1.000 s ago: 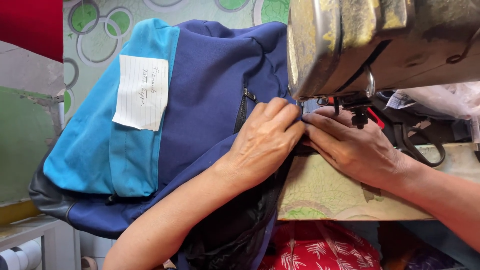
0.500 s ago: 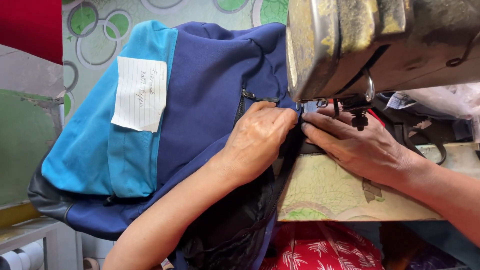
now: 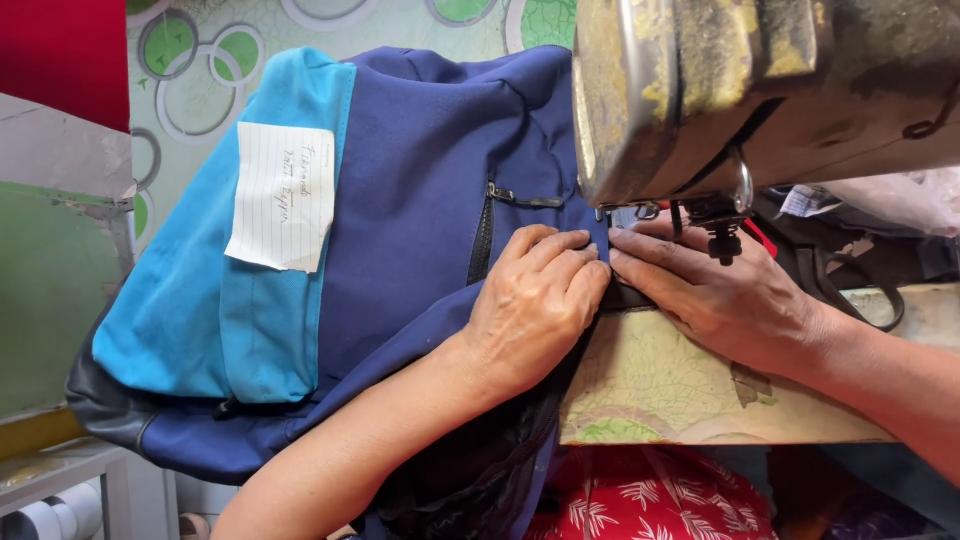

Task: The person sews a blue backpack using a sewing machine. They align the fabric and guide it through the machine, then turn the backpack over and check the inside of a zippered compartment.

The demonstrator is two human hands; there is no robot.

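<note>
Both hands lay flat: the left hand (image 3: 535, 305) and right hand (image 3: 715, 295) pressed the blue backpack (image 3: 400, 200) onto the surface (image 3: 660, 390), fingers spread, pinning its seam taut beneath the sewing machine (image 3: 760, 90) needle.

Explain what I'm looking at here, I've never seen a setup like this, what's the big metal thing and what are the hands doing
The picture comes from a camera worn on a person's head, looking down at their own two hands. The big worn, yellowed metal body at the top right is a sewing machine head; its needle and presser foot hang below it. The machine stands on a table with a green patterned top. Draped across it is a dark blue and light blue fabric backpack with a white lined paper note stuck on. The left hand lies flat on the blue fabric, and the right hand presses beside it, fingertips meeting near the needle. Neither hand grips anything; both press down.
</note>
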